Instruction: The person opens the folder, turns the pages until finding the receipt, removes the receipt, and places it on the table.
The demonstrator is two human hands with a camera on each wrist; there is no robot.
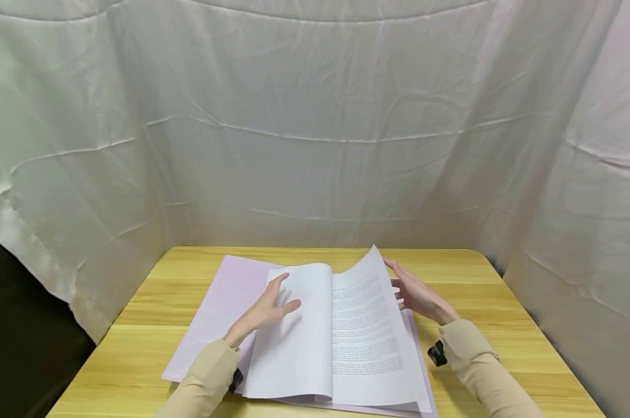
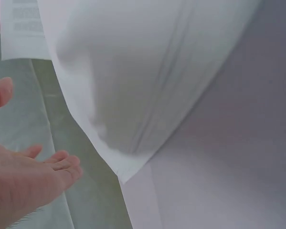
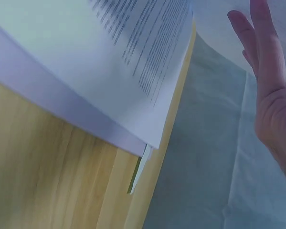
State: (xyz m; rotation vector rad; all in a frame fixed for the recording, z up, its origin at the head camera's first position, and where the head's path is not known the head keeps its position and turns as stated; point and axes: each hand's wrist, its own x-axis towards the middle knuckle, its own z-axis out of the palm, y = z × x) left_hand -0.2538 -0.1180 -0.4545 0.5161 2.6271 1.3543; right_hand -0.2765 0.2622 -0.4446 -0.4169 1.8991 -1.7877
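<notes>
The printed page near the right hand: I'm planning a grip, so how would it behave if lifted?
Likely floppy: the printed page curves up toward its far right corner. Probably light, too, since its edge looks thin.

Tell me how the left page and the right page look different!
The left page looks plain white in the head view, but the right page has lines of small print. The right page's far corner sticks up, while the left page bends round near the middle. The left hand is over the left page; the right hand is at the right page's outer edge. Both pages are white.
</notes>
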